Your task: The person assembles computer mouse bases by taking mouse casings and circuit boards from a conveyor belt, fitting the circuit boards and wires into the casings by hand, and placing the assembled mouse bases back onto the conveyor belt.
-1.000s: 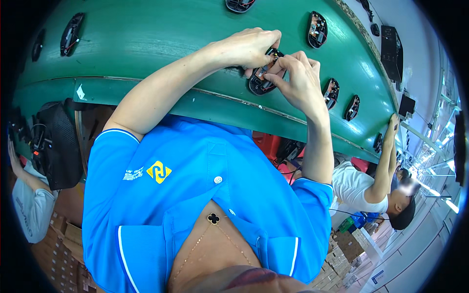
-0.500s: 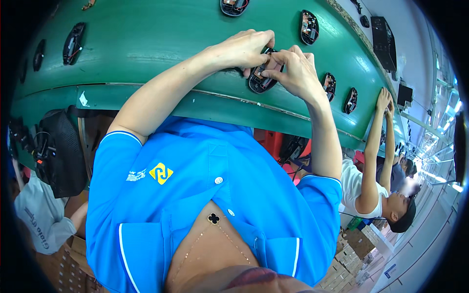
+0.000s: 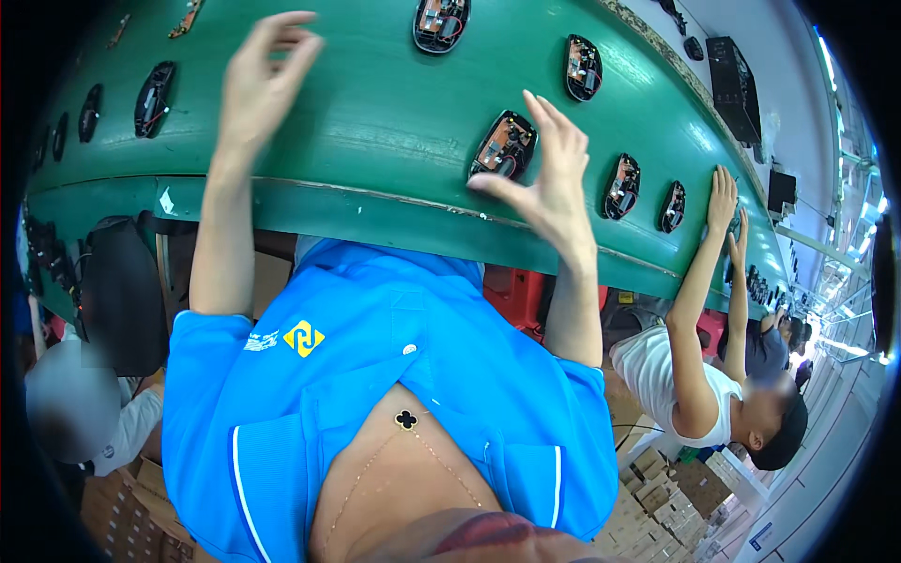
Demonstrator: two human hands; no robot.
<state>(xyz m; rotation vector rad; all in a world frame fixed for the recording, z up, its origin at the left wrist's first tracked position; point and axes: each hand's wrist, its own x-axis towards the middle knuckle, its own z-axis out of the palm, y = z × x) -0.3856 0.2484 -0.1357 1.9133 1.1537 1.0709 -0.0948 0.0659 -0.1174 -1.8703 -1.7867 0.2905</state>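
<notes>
The open mouse shell [image 3: 505, 146] that both hands pinched a moment ago now lies freed on the green belt [image 3: 375, 122], just beyond the right hand [image 3: 554, 183], fingers spread and empty, while the left hand [image 3: 263, 70], also open and empty, has swung well away.

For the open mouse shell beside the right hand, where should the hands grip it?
Judging by its pose, grip the mouse shell across its two long outer edges, coming from above. It lies flat on the green belt, open side up with circuitry exposed, so the rim is safer. The right hand is nearest.
</notes>
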